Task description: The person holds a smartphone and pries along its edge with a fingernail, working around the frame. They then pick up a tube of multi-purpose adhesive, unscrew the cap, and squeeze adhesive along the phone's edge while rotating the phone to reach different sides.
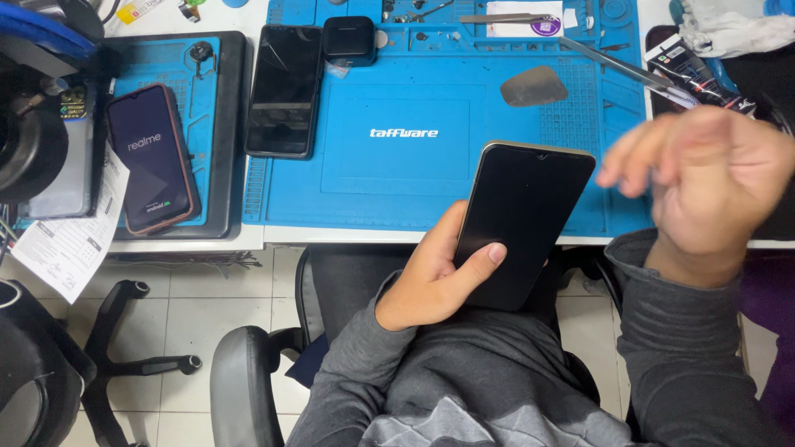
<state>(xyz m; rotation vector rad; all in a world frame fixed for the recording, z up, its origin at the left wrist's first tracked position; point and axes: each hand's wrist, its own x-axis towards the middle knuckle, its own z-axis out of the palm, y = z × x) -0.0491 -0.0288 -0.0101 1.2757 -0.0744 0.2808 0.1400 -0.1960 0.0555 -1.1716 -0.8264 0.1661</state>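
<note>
A black smartphone (522, 219) is gripped in the left hand (435, 277), the thumb laid along its left edge and the fingers hidden behind its back. The phone is held tilted, its dark screen facing up, over the near edge of the blue work mat (397, 174) and above the lap. The right hand (708, 178) is raised to the right of the phone, blurred, its fingers loosely curled and nothing seen within them; it is apart from the phone. Both arms are covered by grey sleeves (679, 348).

On the mat, just beyond the phone's top, a thin grey oval pad (534, 86) is laid flat. Further left, a second dark phone (285, 91) is lying across the mat's left edge, and a small black case (349, 40) is set beside its top corner. Long metal tweezers (629, 70) are placed slantwise near the mat's right side, and small tools are seen in the tray slots along the far edge.

To the left, a third phone (151, 157) with a lit screen is resting on a smaller blue mat in a black tray (228, 141). A printed paper sheet (74, 236) is hanging over the table's edge. Below, a black office chair (244, 381) is seen on the tiled floor (224, 306).
</note>
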